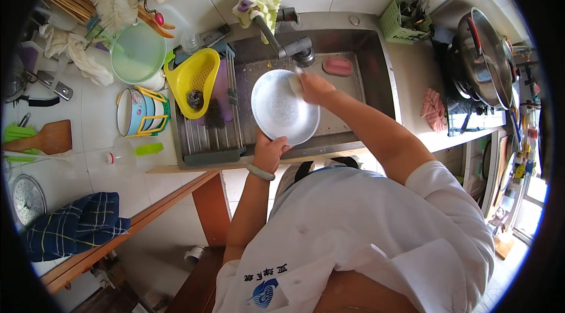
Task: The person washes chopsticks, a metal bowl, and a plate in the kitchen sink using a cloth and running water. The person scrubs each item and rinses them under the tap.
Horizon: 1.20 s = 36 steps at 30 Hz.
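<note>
A round, pale metal basin (282, 110) is tilted over the stainless-steel sink (371, 48). My left hand (269, 149) grips its near rim, thumb on the edge and fingers underneath. Against the inside of the basin, near its far right rim, my right hand (315, 87) presses a pale scrubbing cloth or pad (295, 85); motion blur hides exactly what it is. The grey faucet (289, 48) reaches over the sink just beyond the basin. A pink soap dish or sponge (337, 66) lies on the sink floor to the right.
Left of the basin, a drying rack (236, 114) spans the sink and bears a yellow strainer (194, 79) with a steel scourer (194, 99). Stacked enamel bowls (132, 112) stand farther left. At right are a green utensil basket (399, 26), a pink cloth (434, 110) and a lidded pot (481, 65).
</note>
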### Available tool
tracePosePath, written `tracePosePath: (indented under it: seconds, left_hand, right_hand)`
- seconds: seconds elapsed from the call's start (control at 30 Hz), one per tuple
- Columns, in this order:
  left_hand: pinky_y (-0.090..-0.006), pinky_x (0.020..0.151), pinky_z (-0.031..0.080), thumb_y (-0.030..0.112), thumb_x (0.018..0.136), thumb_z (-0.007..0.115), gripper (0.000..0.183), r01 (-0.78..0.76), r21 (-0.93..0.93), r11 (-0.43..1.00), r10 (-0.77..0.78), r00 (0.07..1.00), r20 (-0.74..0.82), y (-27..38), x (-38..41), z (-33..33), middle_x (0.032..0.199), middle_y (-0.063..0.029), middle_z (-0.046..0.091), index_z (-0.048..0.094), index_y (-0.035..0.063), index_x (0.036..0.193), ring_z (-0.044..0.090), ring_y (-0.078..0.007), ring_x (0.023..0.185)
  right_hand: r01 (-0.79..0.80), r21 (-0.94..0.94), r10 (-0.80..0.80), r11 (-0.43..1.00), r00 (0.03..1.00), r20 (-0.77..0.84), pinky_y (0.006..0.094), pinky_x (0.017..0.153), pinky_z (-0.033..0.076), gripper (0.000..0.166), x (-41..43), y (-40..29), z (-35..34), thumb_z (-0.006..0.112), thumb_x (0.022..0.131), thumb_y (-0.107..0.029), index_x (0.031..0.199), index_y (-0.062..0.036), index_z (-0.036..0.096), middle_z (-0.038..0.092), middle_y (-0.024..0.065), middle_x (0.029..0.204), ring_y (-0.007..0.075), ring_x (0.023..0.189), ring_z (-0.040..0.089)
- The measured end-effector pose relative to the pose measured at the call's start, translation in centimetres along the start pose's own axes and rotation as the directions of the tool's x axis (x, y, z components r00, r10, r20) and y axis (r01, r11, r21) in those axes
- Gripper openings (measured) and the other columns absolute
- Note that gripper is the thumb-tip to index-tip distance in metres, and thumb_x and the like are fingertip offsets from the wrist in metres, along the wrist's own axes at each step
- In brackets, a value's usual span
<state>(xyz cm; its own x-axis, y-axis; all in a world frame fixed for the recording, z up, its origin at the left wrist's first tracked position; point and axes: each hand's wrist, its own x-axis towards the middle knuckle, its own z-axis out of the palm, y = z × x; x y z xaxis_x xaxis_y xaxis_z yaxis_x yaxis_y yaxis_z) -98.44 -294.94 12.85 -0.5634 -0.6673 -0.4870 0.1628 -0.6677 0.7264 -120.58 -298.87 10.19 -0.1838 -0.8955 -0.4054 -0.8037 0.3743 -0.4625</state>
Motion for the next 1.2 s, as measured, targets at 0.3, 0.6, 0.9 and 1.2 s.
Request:
tracePosePath:
  seconds: [0.3,0.6,0.9,1.2]
  left_hand:
    - [-0.0355,0.075,0.053,-0.01,0.072,0.041,0.048,0.057,0.018,0.998,-0.058,0.998,0.04,0.1,0.8,1.8,0.111,-0.0101,0.046,0.035,0.0103,0.116,0.055,-0.0215,0.096]
    - [-0.0361,0.073,0.053,-0.009,0.071,0.041,0.062,-0.109,-0.062,0.992,0.103,0.99,-0.095,-0.2,1.2,3.9,0.118,-0.0121,0.043,0.025,0.0127,0.127,0.054,-0.0259,0.1]
    - [-0.0424,0.082,0.048,-0.011,0.069,0.043,0.066,-0.182,-0.293,0.939,0.165,0.983,-0.084,-0.4,0.5,5.2,0.122,-0.0133,0.041,0.026,0.0118,0.129,0.05,-0.0287,0.106]
    - [-0.0328,0.073,0.048,0.014,0.075,0.056,0.032,0.15,-0.052,0.987,-0.151,0.989,-0.008,6.3,2.7,2.4,0.09,-0.0105,0.06,0.054,-0.0035,0.102,0.06,-0.0221,0.08]
  right_hand:
    - [-0.067,0.541,-0.293,0.838,0.782,0.55,0.0316,0.042,0.046,0.042,-2.9,-6.0,-1.4,0.058,0.078,-0.029,0.096,0.0045,0.039,0.057,0.0162,0.073,0.0217,0.052,0.058]
    - [0.026,-0.039,-0.039,0.999,0.923,-0.383,0.0378,0.07,0.048,0.042,-3.6,3.3,-1.0,0.066,0.069,-0.031,0.096,-0.0015,0.054,0.06,0.017,0.088,0.0308,0.079,0.06]
    - [-0.265,0.964,0.278,0.029,0.928,0.247,0.0361,0.065,0.048,0.037,-5.9,1.7,-0.9,0.067,0.071,-0.01,0.104,-0.008,0.051,0.056,0.0063,0.095,0.0198,0.083,0.055]
    - [-0.057,0.843,-0.046,0.535,0.994,0.096,0.0332,0.073,0.045,0.035,-4.4,4.8,-5.8,0.063,0.072,-0.005,0.106,-0.0016,0.055,0.06,0.0076,0.091,0.0195,0.085,0.057]
